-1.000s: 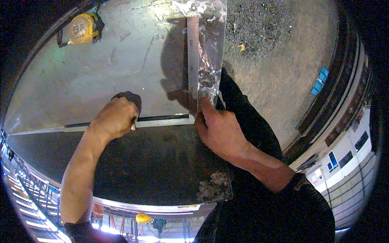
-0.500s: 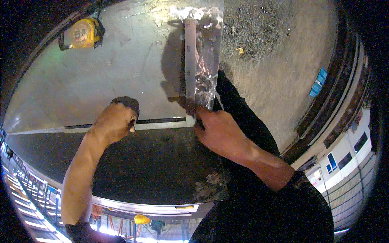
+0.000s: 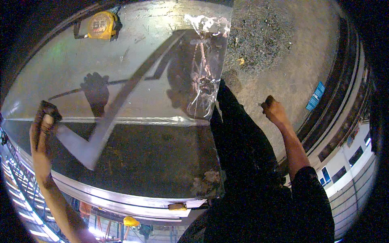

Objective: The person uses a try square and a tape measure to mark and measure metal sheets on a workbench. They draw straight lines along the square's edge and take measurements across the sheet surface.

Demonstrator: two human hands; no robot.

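My left hand (image 3: 45, 121), at the left edge of the metal workpiece, is closed around one end of an L-shaped metal square (image 3: 79, 149). The square is lifted and tilted, its corner over the dark near face and its long arm slanting up to the right. Shadows of a hand and of the square fall on the grey metal surface (image 3: 133, 60). My right hand (image 3: 276, 111) hangs apart from the workpiece, over the ground on the right. Its fingers are curled, with something dark at the tips that I cannot make out.
A yellow tape measure (image 3: 102, 25) lies at the far left on the metal. Shiny, scuffed clear film (image 3: 202, 69) covers the right end. On the ground to the right are dark debris (image 3: 261, 38) and a blue object (image 3: 315, 96) beside dark rails.
The square has come up off the metal surface and swung left in my left hand. My right hand has left the workpiece's edge and moved out to the right.
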